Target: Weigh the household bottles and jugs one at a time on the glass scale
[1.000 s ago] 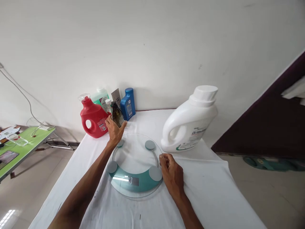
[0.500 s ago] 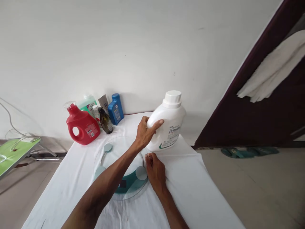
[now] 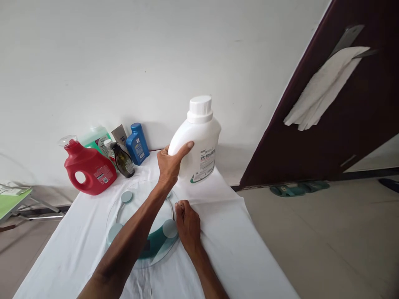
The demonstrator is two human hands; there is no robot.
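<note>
My left hand (image 3: pixel 170 164) grips the handle side of a large white detergent jug (image 3: pixel 199 141) with a white cap, holding it upright and lifted above the white-covered table (image 3: pixel 237 249). A round glass bathroom scale (image 3: pixel 131 203) with a teal band lies flat below my left forearm. Resting on the cloth at the scale's right rim, my right hand (image 3: pixel 187 224) has its fingers curled shut with nothing in them.
A red detergent jug (image 3: pixel 89 170), a green bottle (image 3: pixel 93 139), a dark brown bottle (image 3: pixel 123 160) and a blue bottle (image 3: pixel 136 144) stand at the table's back left by the wall. A dark door (image 3: pixel 327 124) with white paper stands right; slippers (image 3: pixel 296 189) lie on the floor.
My left hand left the brown bottle, crossed to the white jug, gripped its handle and lifted it off the table toward the scale. The right hand stayed by the scale's rim.
</note>
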